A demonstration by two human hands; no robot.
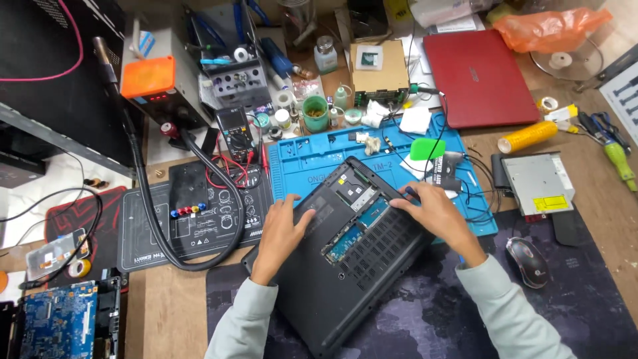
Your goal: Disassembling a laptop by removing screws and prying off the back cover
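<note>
A black laptop (359, 266) lies upside down and turned at an angle in front of me, partly on a blue repair mat (319, 156). An access panel is off, showing green circuit boards and a metal drive bay. My left hand (279, 233) rests flat on the laptop's left side near the opening. My right hand (435, 213) presses on the upper right edge of the laptop, fingers bent over the rim by a small dark tool tip. Neither hand clearly grips a separate object.
A red laptop (478, 76) lies closed at the back right. An optical drive (538, 183) and a mouse (528, 260) sit to the right. A multimeter (236, 133), a black hose (153, 213), a green cup (316, 113) and a bare circuit board (56, 319) crowd the left.
</note>
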